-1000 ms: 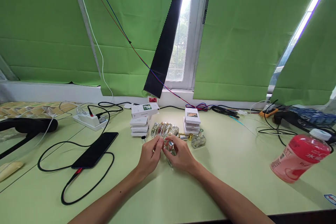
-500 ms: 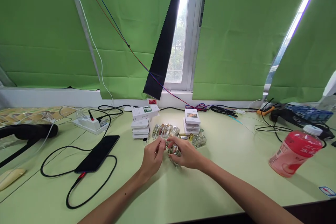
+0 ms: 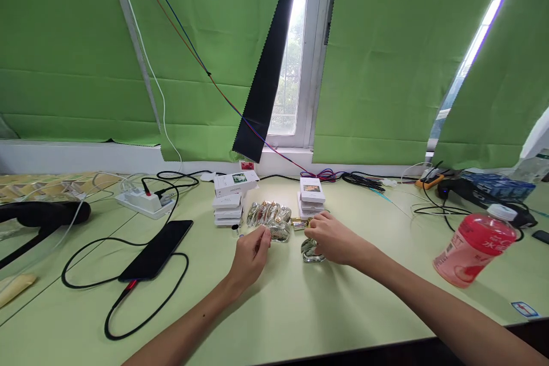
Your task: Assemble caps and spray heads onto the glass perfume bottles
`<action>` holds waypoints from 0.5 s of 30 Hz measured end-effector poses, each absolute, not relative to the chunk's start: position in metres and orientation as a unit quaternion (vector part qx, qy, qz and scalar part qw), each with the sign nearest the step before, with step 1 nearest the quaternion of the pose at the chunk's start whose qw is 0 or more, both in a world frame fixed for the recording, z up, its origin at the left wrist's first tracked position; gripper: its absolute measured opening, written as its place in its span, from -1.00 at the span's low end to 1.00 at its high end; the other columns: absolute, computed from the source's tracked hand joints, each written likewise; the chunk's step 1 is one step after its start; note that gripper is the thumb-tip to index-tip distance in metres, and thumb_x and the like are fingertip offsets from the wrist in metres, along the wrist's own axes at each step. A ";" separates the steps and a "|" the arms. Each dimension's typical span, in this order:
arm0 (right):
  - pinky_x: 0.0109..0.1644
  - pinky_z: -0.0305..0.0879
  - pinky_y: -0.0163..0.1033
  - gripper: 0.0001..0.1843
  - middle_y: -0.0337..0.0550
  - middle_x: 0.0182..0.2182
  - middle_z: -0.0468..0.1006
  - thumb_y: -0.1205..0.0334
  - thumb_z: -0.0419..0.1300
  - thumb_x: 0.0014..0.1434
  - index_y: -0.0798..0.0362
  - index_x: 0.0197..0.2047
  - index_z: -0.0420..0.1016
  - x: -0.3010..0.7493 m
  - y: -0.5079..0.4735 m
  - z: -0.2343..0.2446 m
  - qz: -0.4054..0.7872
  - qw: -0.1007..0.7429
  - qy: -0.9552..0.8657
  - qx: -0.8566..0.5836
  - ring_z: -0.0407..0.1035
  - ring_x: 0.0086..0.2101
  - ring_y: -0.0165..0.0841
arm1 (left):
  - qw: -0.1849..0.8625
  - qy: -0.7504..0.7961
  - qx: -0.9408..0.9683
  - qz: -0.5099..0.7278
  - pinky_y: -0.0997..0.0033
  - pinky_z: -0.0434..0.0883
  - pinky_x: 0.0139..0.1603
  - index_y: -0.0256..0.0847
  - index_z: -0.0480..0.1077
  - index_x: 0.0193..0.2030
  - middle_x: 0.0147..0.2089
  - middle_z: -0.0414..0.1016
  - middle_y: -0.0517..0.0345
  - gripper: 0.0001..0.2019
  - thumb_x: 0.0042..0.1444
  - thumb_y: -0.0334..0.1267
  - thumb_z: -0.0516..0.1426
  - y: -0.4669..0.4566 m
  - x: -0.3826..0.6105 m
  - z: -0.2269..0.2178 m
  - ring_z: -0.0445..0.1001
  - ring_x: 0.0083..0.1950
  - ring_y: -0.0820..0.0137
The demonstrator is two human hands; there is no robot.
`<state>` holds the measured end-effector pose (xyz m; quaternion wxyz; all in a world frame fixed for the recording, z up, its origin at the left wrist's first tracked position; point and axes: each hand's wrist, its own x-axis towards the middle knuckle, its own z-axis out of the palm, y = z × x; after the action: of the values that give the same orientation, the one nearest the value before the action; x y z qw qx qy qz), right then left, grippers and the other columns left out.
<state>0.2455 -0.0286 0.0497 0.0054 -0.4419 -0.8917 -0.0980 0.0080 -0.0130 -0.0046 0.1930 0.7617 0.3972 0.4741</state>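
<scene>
right grip [image 3: 333,240] and left grip [image 3: 251,249] curl, holds impossible to tell, the right at a glass bottle [image 3: 311,253], contents unclear.

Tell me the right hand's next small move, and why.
I'd probably hold the right hand steady and check that the glass bottle sits flat on the table before moving away: the hand covers part of the bottle, so whether it is gripped or resting can't be told, and white boxes are stacked close behind.
</scene>
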 end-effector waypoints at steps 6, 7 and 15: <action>0.16 0.08 -0.06 -0.79 0.09 -0.16 0.55 0.53 0.20 0.10 0.17 -0.19 0.58 0.239 -0.035 0.063 -0.172 -0.083 -0.863 -0.468 0.36 -0.08 -0.13 | 0.186 0.394 0.769 0.469 0.44 0.17 -0.49 -0.15 0.23 -0.50 -0.63 0.19 0.33 -0.58 0.39 -0.09 -0.10 -0.012 0.008 -0.006 0.22 -0.61 0.47; 0.16 0.08 -0.05 -0.77 0.10 -0.15 0.55 0.52 0.21 0.10 0.17 -0.16 0.57 0.238 -0.035 0.063 -0.174 -0.083 -0.861 -0.471 0.36 -0.07 -0.12 | 0.184 0.394 0.770 0.467 0.44 0.17 -0.49 -0.15 0.23 -0.50 -0.63 0.20 0.33 -0.58 0.39 -0.09 -0.10 -0.011 0.008 -0.006 0.23 -0.61 0.47; 0.19 0.09 -0.02 -0.77 0.10 -0.10 0.59 0.34 0.26 0.18 0.11 -0.08 0.60 0.227 -0.023 0.048 -0.149 -0.090 -0.863 -0.473 0.40 -0.04 -0.10 | 0.181 0.384 0.775 0.468 0.43 0.16 -0.49 -0.15 0.23 -0.50 -0.64 0.19 0.34 -0.58 0.39 -0.10 -0.09 -0.010 0.007 -0.010 0.21 -0.61 0.48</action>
<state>0.2274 -0.0228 0.0480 -0.0900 -0.4733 -0.8634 -0.1495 0.0074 -0.0099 -0.0098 0.1806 0.7750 0.3845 0.4679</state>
